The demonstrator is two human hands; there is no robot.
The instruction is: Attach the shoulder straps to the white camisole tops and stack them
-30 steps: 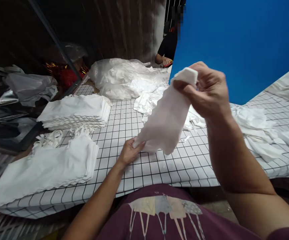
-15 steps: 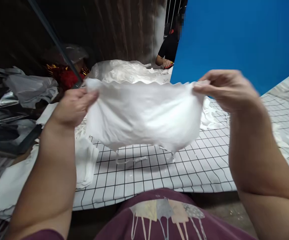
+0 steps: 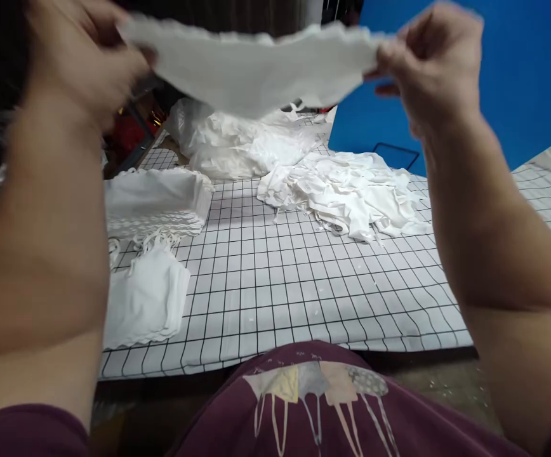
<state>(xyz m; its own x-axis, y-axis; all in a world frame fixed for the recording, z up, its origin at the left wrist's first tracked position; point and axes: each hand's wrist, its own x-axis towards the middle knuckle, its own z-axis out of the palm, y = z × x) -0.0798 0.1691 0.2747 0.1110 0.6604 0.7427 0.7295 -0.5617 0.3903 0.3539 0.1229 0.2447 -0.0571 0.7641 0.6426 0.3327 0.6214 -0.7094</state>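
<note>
A white garment (image 3: 256, 73) with a wavy, scalloped edge is stretched sideways in the air above the far side of the table. My left hand (image 3: 82, 63) pinches its left upper corner, and my right hand (image 3: 428, 63) pinches the right one. Both hands are raised high and blurred by motion. Below my left arm, a neat stack of flat white garments (image 3: 146, 298) with thin straps lies near the front edge. Behind it stands a taller stack of folded white garments (image 3: 156, 197) with wavy edges. A loose heap of white garments (image 3: 351, 190) spreads out at the back right.
A grid-patterned cloth (image 3: 266, 279) covers the table. At the back sits a clear plastic bag (image 3: 232, 143) of white fabric. A large blue panel (image 3: 508, 82) rises at the right, with a dark bar frame by the back left.
Both hands have lifted the stretched garment upward, away from the table. The heap and stacks behind it now show more fully.
</note>
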